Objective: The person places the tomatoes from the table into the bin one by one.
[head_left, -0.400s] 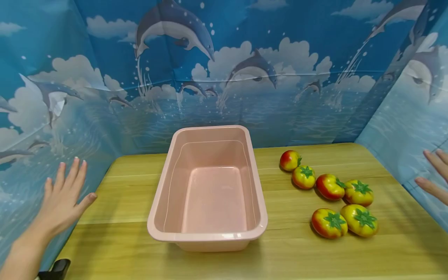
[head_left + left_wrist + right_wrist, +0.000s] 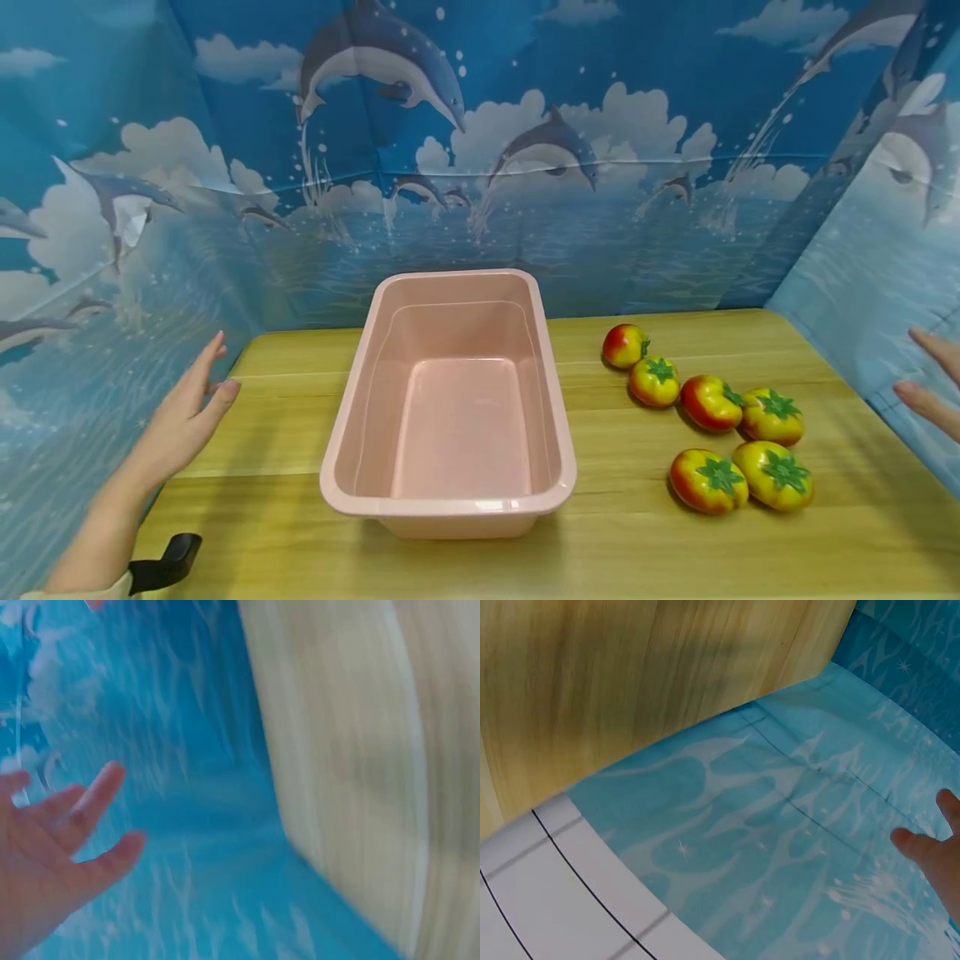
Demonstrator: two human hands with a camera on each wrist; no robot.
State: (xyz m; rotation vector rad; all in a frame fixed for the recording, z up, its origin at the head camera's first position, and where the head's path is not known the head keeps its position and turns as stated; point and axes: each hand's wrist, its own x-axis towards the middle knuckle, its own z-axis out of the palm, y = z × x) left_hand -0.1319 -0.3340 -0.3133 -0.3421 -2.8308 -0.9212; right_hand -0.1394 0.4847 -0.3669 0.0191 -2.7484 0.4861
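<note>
Head view, right hand [image 2: 947,360] cut off, left hand [image 2: 176,429], fingers [image 2: 204,365] overlapping

basin [image 2: 450,506]: glossy plastic | fruits [image 2: 702,402]: glossy | tabletop [image 2: 630,554]: smooth wood-grain | backdrop [image 2: 450,242]: creased, cloth-like

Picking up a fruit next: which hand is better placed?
Likely the right hand: it is nearer the six fruits, on their side of the pink tub; the left hand is on the opposite side.

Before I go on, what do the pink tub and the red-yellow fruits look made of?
Pink tub: probably plastic, smooth and semi-gloss, judging by its moulded rim and bright highlights.
Red-yellow fruits: glossy, perhaps painted plastic or foam, given shiny skins and green star-shaped tops; not certain.
</note>
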